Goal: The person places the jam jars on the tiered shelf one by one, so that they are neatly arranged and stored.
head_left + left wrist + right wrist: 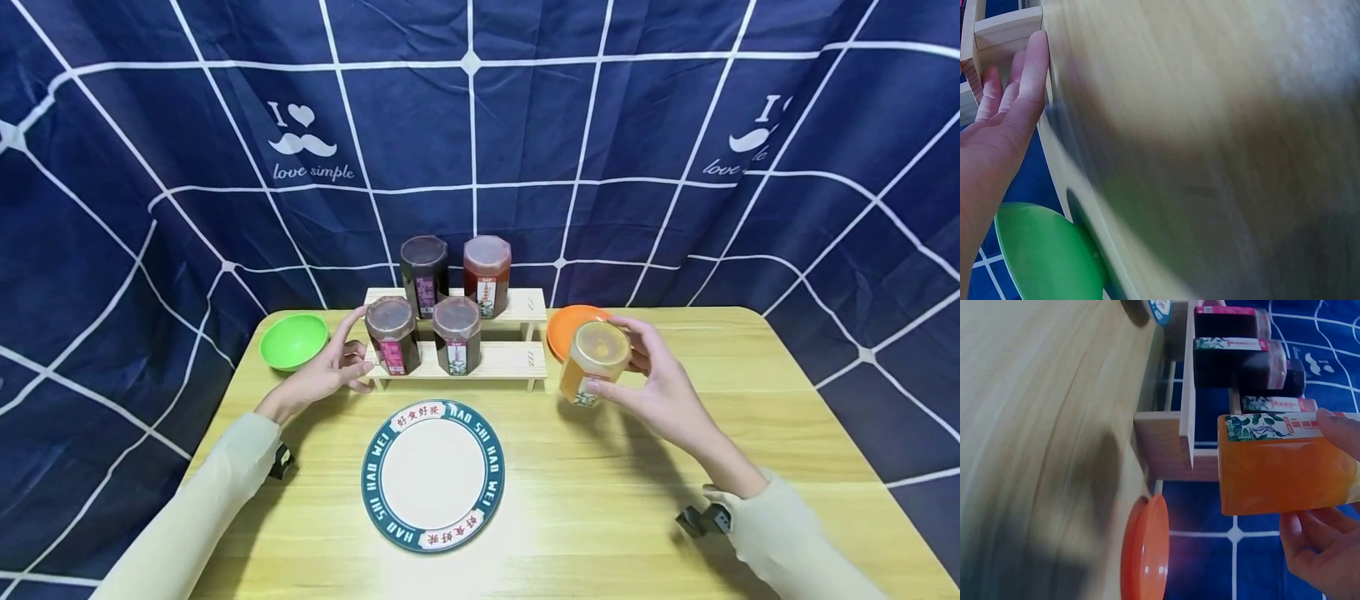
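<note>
My right hand [663, 387] grips a jar of amber-orange contents [585, 379] near its lid, thumb on one side and fingers on the other. The jar is off the table, slightly tilted, right of a two-step wooden rack [498, 360]. In the right wrist view the orange jar [1285, 469] shows a patterned label. My left hand [330, 371] is at the rack's left end; in the left wrist view its fingers [1034, 69] extend against the rack's end piece [1007, 31]. Two dark jars [457, 337] stand on the lower step. A dark jar [425, 279] and a reddish jar [487, 279] stand on the upper step.
A green bowl [294, 342] sits at the table's back left. An orange dish [573, 321] lies right of the rack, partly behind the held jar. In front of the rack is a white plate [432, 472] with a teal rim. A blue curtain [525, 125] surrounds the table.
</note>
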`<state>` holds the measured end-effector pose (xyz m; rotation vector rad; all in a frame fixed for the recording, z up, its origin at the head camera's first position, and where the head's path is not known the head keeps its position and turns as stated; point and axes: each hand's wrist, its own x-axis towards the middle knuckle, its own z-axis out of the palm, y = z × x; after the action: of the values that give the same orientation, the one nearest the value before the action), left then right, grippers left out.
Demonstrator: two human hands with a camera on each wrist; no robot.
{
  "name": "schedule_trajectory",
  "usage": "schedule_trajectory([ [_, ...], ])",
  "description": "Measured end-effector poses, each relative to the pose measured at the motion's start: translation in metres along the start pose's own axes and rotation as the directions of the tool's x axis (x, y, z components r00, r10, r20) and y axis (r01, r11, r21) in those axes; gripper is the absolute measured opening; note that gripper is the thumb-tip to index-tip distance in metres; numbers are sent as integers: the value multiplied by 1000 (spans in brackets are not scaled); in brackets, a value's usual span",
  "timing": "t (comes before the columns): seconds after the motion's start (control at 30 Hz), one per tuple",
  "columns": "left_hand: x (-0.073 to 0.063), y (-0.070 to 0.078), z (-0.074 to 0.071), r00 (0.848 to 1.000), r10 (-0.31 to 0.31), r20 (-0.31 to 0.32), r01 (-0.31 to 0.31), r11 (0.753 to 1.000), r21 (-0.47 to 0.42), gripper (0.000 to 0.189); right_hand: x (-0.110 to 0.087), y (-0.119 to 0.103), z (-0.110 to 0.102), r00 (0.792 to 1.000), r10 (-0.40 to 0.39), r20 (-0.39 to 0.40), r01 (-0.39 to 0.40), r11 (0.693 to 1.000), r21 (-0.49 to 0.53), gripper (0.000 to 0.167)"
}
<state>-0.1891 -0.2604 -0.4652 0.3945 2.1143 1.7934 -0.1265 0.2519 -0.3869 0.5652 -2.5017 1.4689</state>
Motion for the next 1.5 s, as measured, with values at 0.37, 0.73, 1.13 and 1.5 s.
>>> schedule_trajectory([
  [0.37,2,0,0,1000,4,-2,-4,1000,3,97,27,-1,34,999,-5,43,1,996,95,90],
  [0.73,0,0,1,1000,7,-3,-7,1000,-8,97,47,2,60,996,-29,89,21,996,87,90],
  [1.13,0,-1,1,1000,8,-5,-8,1000,-15,97,60,9,73,996,4,87,-7,999,40,91],
  [1.5,0,-2,1,1000,17,3,-17,1000,-24,96,68,14,75,992,-6,128,3,1000,23,92],
])
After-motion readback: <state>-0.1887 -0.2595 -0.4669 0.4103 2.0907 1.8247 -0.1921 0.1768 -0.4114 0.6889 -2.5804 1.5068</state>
